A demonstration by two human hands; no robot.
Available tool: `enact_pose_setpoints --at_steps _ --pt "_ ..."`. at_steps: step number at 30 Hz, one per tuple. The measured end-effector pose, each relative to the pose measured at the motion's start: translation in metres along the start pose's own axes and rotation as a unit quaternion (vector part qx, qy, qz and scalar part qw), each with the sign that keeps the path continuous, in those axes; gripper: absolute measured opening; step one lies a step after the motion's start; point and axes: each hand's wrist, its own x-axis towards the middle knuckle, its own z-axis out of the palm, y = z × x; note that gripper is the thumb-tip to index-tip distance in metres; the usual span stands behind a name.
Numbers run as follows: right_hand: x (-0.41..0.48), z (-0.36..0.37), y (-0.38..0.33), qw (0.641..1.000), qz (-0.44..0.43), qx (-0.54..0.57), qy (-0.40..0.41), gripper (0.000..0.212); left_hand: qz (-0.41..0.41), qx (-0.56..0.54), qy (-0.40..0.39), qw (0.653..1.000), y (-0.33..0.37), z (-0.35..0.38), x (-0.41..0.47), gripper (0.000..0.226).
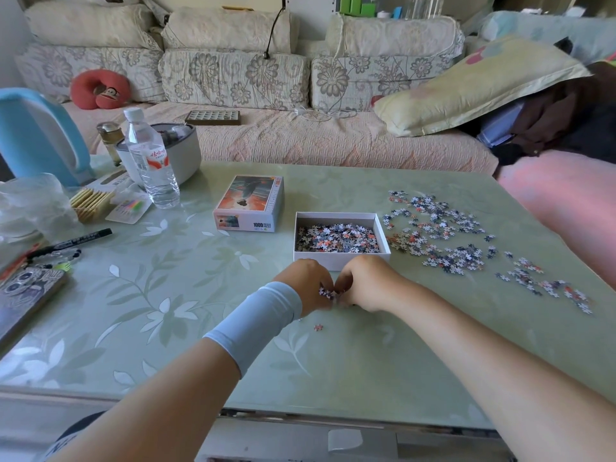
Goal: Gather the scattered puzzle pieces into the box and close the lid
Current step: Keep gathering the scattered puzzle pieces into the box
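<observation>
Near the middle of the tabletop (pixel 333 361), toward its front edge: left hand (pixel 308 286) and right hand (pixel 366 283) pressed together, fingers curled inward, cupping a small clump of puzzle pieces (pixel 326 292) between them. White band (pixel 256 323) around the left wrist. Just beyond the knuckles, touching or nearly touching them: the open white box (pixel 341 260), partly filled with grey, white and orange pieces. Just left of the box and slightly farther back: the lid (pixel 250 203), picture side up, marked 1000 pieces. One stray orange piece (pixel 318 327) lying alone nearer the front edge, just below the hands. Toward the right edge: scattered pieces (pixel 443 238) spread loosely from beside the box out to the right front area. At the left back corner: a clear water bottle (pixel 150 161), a white round container (pixel 181 151), a blue-and-white kettle (pixel 40 138). Along the left edge: a black marker (pixel 75 242). Beyond the back edge: a floral sofa (pixel 233 78).
</observation>
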Motion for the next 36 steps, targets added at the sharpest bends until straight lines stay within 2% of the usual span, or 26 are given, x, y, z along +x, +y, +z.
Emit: enact_pose_setpoints --at_steps 8,13,16,18,20,23,25,28,30,34,36 --pt "0.005 -0.010 0.002 1.000 -0.013 0.025 0.001 0.020 -0.007 -0.030 -0.011 0.999 -0.003 -0.012 0.009 0.019" --pt "0.011 -0.033 0.010 0.989 -0.003 0.133 0.067 0.006 -0.027 -0.117 0.000 0.993 -0.012 -0.025 0.021 0.023" --pt "0.018 -0.047 0.014 0.970 0.001 0.186 0.158 0.010 -0.027 -0.222 0.091 0.970 -0.011 -0.037 0.030 0.023" --pt "0.026 -0.050 0.016 0.953 -0.001 0.199 0.231 0.010 -0.035 -0.240 0.168 0.956 -0.011 -0.041 0.040 0.020" --pt "0.033 -0.048 0.017 0.944 -0.006 0.192 0.267 0.012 -0.036 -0.228 0.186 0.955 -0.013 -0.040 0.049 0.021" --pt "0.037 -0.042 0.017 0.961 -0.024 0.164 0.222 0.022 -0.011 -0.187 0.134 0.973 -0.015 -0.032 0.053 0.031" --pt "0.034 -0.040 0.016 0.971 -0.051 0.126 0.197 0.025 0.009 -0.153 0.132 0.979 -0.017 -0.030 0.050 0.033" --pt "0.028 -0.037 0.012 0.965 -0.086 0.098 0.227 0.023 0.035 -0.141 0.142 0.979 -0.018 -0.034 0.041 0.027" --pt "0.023 -0.036 0.009 0.965 -0.101 0.099 0.220 0.022 0.053 -0.118 0.135 0.982 -0.017 -0.038 0.032 0.020" --pt "0.009 -0.029 0.007 0.993 -0.086 0.031 0.069 0.020 0.076 -0.042 0.051 0.995 -0.018 -0.037 0.014 0.017" --pt "0.003 -0.023 0.011 0.998 -0.066 -0.014 0.017 0.024 0.062 -0.016 -0.004 0.998 -0.020 -0.029 0.008 0.035"
